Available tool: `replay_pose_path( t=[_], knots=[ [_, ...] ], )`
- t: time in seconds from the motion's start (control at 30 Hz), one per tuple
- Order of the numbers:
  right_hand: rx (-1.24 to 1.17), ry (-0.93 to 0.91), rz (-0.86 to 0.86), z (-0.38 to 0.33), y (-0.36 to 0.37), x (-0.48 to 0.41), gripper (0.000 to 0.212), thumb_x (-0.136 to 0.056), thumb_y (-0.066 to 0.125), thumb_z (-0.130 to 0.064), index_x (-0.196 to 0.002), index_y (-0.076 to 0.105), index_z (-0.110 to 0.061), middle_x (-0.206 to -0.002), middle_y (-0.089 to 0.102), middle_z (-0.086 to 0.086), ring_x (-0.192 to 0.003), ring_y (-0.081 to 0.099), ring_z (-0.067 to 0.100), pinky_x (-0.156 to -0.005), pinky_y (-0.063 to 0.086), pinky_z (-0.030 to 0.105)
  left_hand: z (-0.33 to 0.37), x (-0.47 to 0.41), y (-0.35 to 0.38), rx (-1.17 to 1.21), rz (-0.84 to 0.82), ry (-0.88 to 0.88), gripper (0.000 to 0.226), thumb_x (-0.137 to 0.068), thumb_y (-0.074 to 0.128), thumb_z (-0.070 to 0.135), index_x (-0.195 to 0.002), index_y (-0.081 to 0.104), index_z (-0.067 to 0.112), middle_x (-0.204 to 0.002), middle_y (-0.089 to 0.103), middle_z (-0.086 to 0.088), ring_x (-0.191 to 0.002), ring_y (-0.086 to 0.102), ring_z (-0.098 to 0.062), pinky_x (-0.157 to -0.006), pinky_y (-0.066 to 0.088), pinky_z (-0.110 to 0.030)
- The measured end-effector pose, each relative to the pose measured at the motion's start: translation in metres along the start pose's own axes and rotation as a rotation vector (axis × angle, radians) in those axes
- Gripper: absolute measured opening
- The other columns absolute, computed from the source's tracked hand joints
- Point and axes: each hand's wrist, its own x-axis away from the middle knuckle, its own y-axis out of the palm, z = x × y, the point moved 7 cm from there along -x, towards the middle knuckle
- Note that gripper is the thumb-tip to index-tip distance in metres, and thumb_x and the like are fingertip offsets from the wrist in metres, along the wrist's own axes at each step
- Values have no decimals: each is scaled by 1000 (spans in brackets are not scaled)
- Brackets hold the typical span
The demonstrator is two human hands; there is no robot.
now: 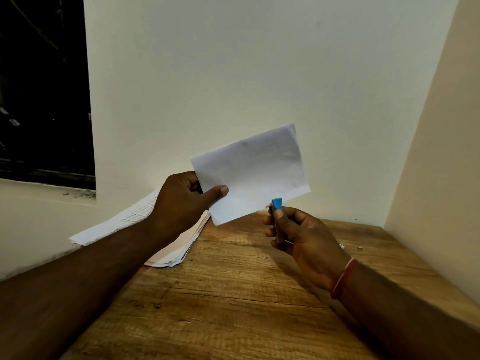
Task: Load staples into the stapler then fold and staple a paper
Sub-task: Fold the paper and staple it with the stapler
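Note:
A folded white paper [253, 170] is held up in the air above the wooden table [220, 294]. My left hand [181, 201] pinches its left lower corner, thumb on the front. My right hand [298, 235] grips a small stapler [277, 207] with a blue tip, held upright with the thumb near the tip. The stapler's tip sits at the paper's lower edge. Most of the stapler body is hidden inside my fist.
A stack of printed sheets [155, 229] lies at the table's left back edge, partly under my left forearm. Cream walls close in behind and on the right. A dark window [44, 87] is at the left. Small scraps [359, 247] lie at the right of the table.

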Motion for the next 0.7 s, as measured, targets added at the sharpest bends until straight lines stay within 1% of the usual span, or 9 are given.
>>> replay_pose_path(
  t=[0.03, 0.1, 0.17, 0.23, 0.3, 0.4, 0.5, 0.6, 0.7],
  knots=[
    [8, 1, -1, -1, 0, 1, 36, -92, 76, -31, -119, 79, -9, -113, 82, 10, -90, 76, 18, -83, 60, 36, 1, 0, 0, -6, -2, 0, 26, -88, 96, 29, -111, 85, 28, -97, 86, 22, -85, 83, 0, -72, 65, -19],
    [36, 5, -6, 0, 0, 1, 38, -89, 77, -32, -121, 80, -11, -118, 83, 10, -94, 76, 18, -88, 60, 39, 2, 2, 1, -16, -6, -3, 28, -87, 96, 29, -113, 85, 28, -99, 86, 19, -86, 83, 0, -77, 67, -24],
    [72, 18, -9, 2, 1, 1, 34, -93, 78, -29, -123, 79, -13, -119, 85, 6, -100, 77, 19, -93, 59, 42, 3, 4, 3, -10, -10, -6, 28, -87, 97, 29, -113, 85, 29, -101, 86, 17, -90, 84, -4, -83, 70, -31],
    [106, 22, -14, 4, 4, 1, 29, -100, 75, -20, -127, 75, -10, -121, 85, 4, -105, 78, 20, -95, 60, 42, 4, 6, 5, -5, -9, 0, 30, -87, 97, 30, -115, 86, 27, -105, 88, 11, -93, 85, -9, -88, 71, -37],
    [132, 12, -17, 4, 7, 2, 26, -102, 73, -16, -127, 73, -8, -122, 85, 3, -107, 79, 20, -97, 59, 44, 7, 7, 8, -30, 1, 14, 36, -87, 96, 32, -120, 86, 22, -109, 88, 6, -96, 85, -13, -89, 71, -39],
    [163, -11, -4, 3, 8, 4, 21, -101, 73, -16, -121, 75, -11, -121, 85, 2, -108, 80, 20, -103, 58, 50, 12, 8, 9, -57, 10, 42, 41, -88, 96, 34, -124, 84, 19, -113, 87, 3, -98, 84, -13, -87, 71, -33],
    [192, -27, 16, 1, 8, 5, 20, -102, 72, -16, -121, 77, -13, -121, 85, 0, -112, 80, 22, -109, 58, 55, 15, 10, 10, -53, -2, 55, 37, -88, 96, 34, -121, 85, 22, -107, 86, 11, -95, 84, -5, -82, 70, -24],
    [206, -36, 40, 0, 7, 6, 20, -102, 72, -17, -121, 77, -13, -119, 85, -1, -112, 80, 22, -110, 58, 57, 16, 12, 11, -37, -9, 58, 35, -87, 96, 32, -120, 85, 23, -105, 85, 15, -94, 82, 1, -79, 68, -19],
    [215, -33, 50, -2, 7, 6, 22, -102, 72, -17, -123, 77, -12, -119, 86, -1, -111, 81, 21, -110, 59, 56, 18, 13, 13, -45, -10, 67, 33, -88, 96, 31, -118, 84, 23, -102, 81, 21, -93, 80, 7, -73, 63, -11]
  ],
)
